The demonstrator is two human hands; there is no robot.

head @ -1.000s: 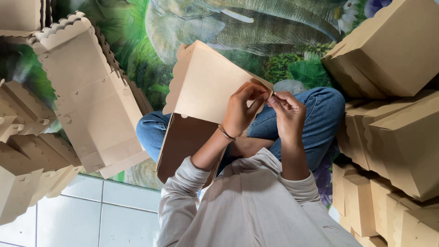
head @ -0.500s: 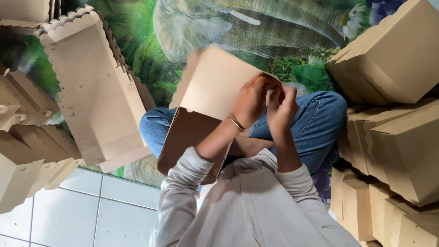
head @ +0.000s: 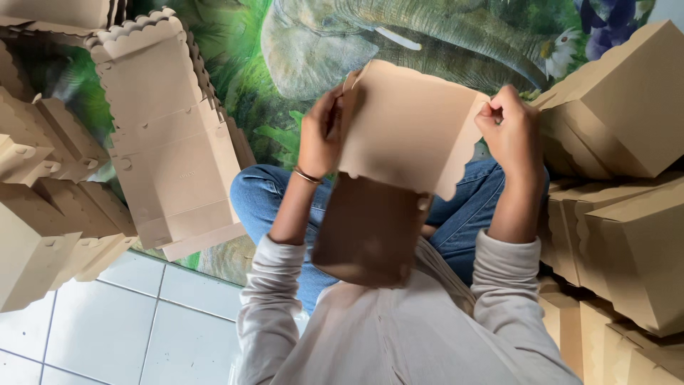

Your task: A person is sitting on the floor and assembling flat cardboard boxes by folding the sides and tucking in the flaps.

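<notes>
Cardboard box blank point(head: 406, 135) between both hands

One head-worn camera looks steeply down, close over lap and hands, with the picture appearing upside-down.

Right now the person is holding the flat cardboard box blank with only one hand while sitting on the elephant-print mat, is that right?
Not quite: both hands hold it. In the head view the left hand grips one edge of the cardboard box blank and the right hand pinches the other, over the elephant-print mat.
</notes>
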